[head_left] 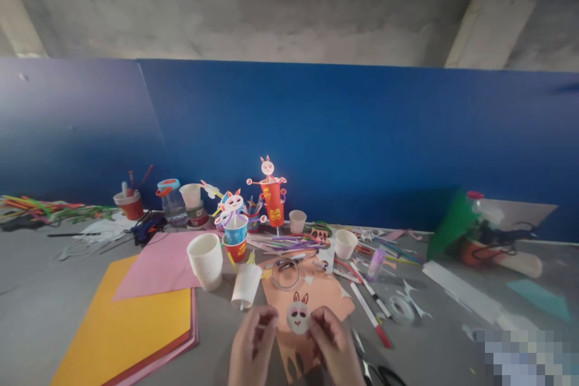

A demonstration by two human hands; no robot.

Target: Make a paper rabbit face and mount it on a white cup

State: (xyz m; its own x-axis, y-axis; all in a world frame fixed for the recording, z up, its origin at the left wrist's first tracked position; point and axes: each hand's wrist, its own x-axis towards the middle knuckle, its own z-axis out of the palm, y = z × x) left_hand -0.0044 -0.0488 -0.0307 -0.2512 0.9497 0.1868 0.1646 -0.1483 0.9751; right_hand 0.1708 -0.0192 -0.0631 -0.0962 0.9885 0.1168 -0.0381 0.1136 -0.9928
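Observation:
In front of me a round white paper rabbit face with two ears, pink-shaded eyes and a small red mouth is pinched at its right edge by my right hand. My left hand hovers to the left of the face, apart from it, fingers curled toward the thumb; a small pale bit may be between them, too blurred to name. Under both hands lies an orange paper sheet with cut edges. A white paper cup lies tilted just beyond my left hand. Black-handled scissors lie beside my right hand.
A stack of white cups and yellow and pink sheets lie left. Cup figures with rabbit faces, one red, one blue and red, stand behind. Markers, a tape roll and a purple glue stick lie right.

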